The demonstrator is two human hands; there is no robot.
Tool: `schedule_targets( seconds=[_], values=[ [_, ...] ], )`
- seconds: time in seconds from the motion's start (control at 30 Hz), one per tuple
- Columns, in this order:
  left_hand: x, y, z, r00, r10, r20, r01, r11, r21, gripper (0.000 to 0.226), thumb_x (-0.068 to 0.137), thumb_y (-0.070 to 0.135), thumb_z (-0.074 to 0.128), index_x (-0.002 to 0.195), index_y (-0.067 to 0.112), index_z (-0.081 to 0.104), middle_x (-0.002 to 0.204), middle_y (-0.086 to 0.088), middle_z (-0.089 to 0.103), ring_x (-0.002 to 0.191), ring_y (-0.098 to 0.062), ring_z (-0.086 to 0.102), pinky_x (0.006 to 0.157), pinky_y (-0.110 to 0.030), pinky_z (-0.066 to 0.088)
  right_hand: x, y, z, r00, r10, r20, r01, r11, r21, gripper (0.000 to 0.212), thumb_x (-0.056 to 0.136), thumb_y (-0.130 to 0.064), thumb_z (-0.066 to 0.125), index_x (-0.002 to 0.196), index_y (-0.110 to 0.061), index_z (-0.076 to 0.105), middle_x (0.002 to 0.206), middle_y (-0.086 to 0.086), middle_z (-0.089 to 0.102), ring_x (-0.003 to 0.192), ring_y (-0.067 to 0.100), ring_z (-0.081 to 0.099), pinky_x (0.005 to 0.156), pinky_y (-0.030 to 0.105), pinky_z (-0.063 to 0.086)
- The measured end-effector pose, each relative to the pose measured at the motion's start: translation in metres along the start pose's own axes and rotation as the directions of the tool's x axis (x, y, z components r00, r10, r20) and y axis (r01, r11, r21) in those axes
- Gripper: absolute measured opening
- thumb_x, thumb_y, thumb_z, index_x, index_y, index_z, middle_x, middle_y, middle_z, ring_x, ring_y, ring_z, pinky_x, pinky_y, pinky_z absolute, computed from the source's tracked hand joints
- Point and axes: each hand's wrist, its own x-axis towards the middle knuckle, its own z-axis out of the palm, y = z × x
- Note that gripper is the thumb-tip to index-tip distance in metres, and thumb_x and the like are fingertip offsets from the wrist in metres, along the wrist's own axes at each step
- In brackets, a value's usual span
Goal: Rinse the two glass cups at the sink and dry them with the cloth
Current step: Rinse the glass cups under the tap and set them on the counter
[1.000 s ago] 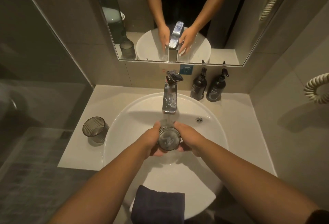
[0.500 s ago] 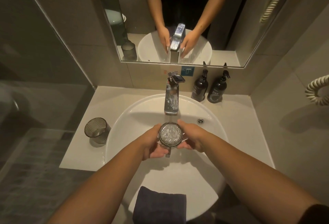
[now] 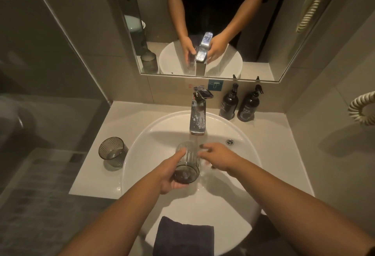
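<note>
Glass cup (image 3: 186,162) now tipped on its side over the basin, base toward the camera, mouth toward the tap; half a second ago upright, open mouth facing up. Gripped by left hand (image 3: 172,174), thumb laid along the top of the wall, fingers curled beneath. No longer cradled by both hands: right hand (image 3: 219,158) off the glass, just beside its mouth, fingers loosely spread and holding nothing, in the water under the faucet (image 3: 197,115). Held low in the white sink (image 3: 142,144).

Counted: two glass cups, one in hand and a second cup (image 3: 112,152) upright on the counter left of the basin. One dark cloth (image 3: 183,236) folded over the near rim. Two dark pump bottles (image 3: 238,103) by the wall, right of the faucet. One mirror (image 3: 152,12) above.
</note>
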Motion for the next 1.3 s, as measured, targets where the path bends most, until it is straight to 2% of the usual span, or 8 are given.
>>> schedule_targets(
  seconds=[0.13,0.23,0.43,0.67,0.83,1.03,1.2,1.3],
  values=[
    [-0.007,-0.009,-0.007,1.000,-0.011,-0.028,0.010,0.998,-0.058,0.057,0.087,0.062,0.062,0.121,0.017,0.063,0.106,-0.014,0.078,0.091,-0.027,0.077,0.074,-0.045,0.062,0.008,-0.038,-0.042,0.789,-0.375,-0.487,0.232,0.915,-0.330,0.062,0.091,-0.023,0.053,0.148,-0.019,0.029,0.150,0.007,0.035,0.130,0.025,0.043,0.105,0.042,0.040],
    [-0.014,-0.014,-0.011,0.999,-0.006,-0.050,0.002,0.996,-0.086,0.053,0.088,0.060,0.063,0.119,0.016,0.064,0.102,-0.014,0.078,0.092,-0.029,0.077,0.081,-0.048,0.062,0.009,-0.077,-0.066,0.669,-0.655,-0.350,0.351,0.694,-0.628,0.066,0.088,-0.015,0.052,0.149,-0.015,0.026,0.155,0.008,0.030,0.141,0.025,0.030,0.113,0.045,0.029],
    [-0.033,-0.021,-0.018,0.995,0.007,-0.104,-0.018,0.995,-0.101,0.056,0.086,0.061,0.064,0.120,0.017,0.062,0.107,-0.014,0.076,0.094,-0.029,0.075,0.072,-0.044,0.062,0.004,-0.062,-0.052,0.709,-0.691,-0.143,0.308,0.486,-0.818,0.059,0.091,-0.016,0.054,0.147,-0.014,0.034,0.155,0.007,0.033,0.140,0.026,0.034,0.113,0.041,0.029],
    [-0.063,-0.030,-0.022,0.977,0.152,-0.148,-0.166,0.983,-0.084,0.045,0.092,0.061,0.054,0.115,0.023,0.064,0.105,-0.007,0.078,0.101,-0.024,0.072,0.085,-0.041,0.058,-0.040,-0.011,-0.001,0.695,-0.614,-0.374,0.399,0.763,-0.509,0.066,0.093,-0.020,0.056,0.151,-0.018,0.023,0.158,0.000,0.022,0.144,0.016,0.021,0.115,0.029,0.013],
    [-0.079,-0.043,-0.022,0.842,0.491,-0.224,-0.464,0.870,0.168,0.049,0.098,0.048,0.054,0.142,0.031,0.042,0.130,0.001,0.064,0.114,-0.016,0.064,0.101,-0.040,0.052,-0.054,0.005,0.045,0.978,-0.203,-0.042,0.207,0.969,0.136,0.056,0.083,-0.062,0.055,0.125,-0.025,0.055,0.133,-0.004,0.057,0.116,0.009,0.054,0.104,0.035,0.042],
    [-0.106,-0.049,-0.022,0.681,0.716,-0.154,-0.588,0.660,0.468,0.095,0.087,0.033,0.074,0.151,0.046,0.006,0.148,0.021,0.029,0.132,-0.001,0.036,0.104,-0.022,0.035,-0.051,-0.025,0.060,0.935,-0.331,0.127,0.292,0.923,0.250,0.049,0.075,-0.050,0.071,0.118,-0.030,0.057,0.111,-0.011,0.066,0.105,0.007,0.062,0.092,0.030,0.049],
    [-0.122,-0.060,-0.057,0.645,0.744,-0.174,-0.611,0.639,0.468,0.085,0.083,0.041,0.076,0.141,0.060,0.016,0.148,0.024,0.034,0.131,0.010,0.039,0.095,-0.003,0.038,-0.045,-0.044,0.073,0.883,-0.417,0.216,0.375,0.903,0.211,0.057,0.076,-0.022,0.080,0.117,-0.042,0.046,0.121,-0.020,0.057,0.115,-0.001,0.054,0.097,0.027,0.048],
    [-0.131,-0.067,-0.090,0.631,0.737,-0.241,-0.602,0.661,0.447,0.071,0.072,0.055,0.070,0.131,0.062,0.030,0.146,0.020,0.044,0.137,-0.002,0.044,0.114,-0.030,0.040,-0.040,-0.063,0.085,0.818,-0.485,0.309,0.453,0.874,0.175,0.068,0.071,-0.021,0.083,0.121,-0.050,0.048,0.128,-0.022,0.056,0.122,-0.001,0.051,0.095,0.031,0.052]
  ],
)
